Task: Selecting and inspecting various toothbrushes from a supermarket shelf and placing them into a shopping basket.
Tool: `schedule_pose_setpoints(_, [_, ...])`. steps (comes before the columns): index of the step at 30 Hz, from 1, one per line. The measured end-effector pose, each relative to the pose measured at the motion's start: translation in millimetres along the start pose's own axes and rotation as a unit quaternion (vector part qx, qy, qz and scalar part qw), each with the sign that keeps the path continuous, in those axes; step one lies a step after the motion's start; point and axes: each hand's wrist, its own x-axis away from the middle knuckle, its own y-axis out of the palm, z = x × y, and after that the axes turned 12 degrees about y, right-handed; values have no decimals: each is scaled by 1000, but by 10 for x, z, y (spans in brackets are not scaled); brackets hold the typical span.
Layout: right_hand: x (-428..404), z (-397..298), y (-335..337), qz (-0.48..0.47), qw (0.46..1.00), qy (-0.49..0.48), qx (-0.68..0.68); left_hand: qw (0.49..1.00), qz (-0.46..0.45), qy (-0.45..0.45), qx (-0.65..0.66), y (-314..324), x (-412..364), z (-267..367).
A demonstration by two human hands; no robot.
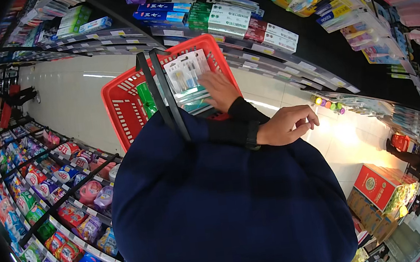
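A red plastic shopping basket (116, 114) hangs by its black handles (165, 93) at my left forearm. My left hand (289, 125), with a dark band at the wrist, lies across my front, fingers loosely bent, nothing in it. Inside the basket, my right hand (220, 89) is spread at the right edge of some white hanging packs (184, 73); whether it touches them cannot be told. Teal-edged flat packs (194, 97) lie just below these, and a green package (146, 99) is at their left. The right wrist has a black cuff.
A shelf with toothpaste boxes (228, 19) runs close beyond the basket. Racks of bagged laundry products (74, 214) stand at left. Red cartons (377, 185) are stacked at lower right. One person (417, 159) is at far right, another person (16, 99) at far left.
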Motion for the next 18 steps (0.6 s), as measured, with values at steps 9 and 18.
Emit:
schedule_pose_setpoints(9, [-72,173,306,-108,992,-25,64,1000,-9,0,0,-38,41,-39])
schedule_pose_setpoints(18, [-9,53,300,-95,993,-28,57,1000,-24,-12,11,-71,7,-73])
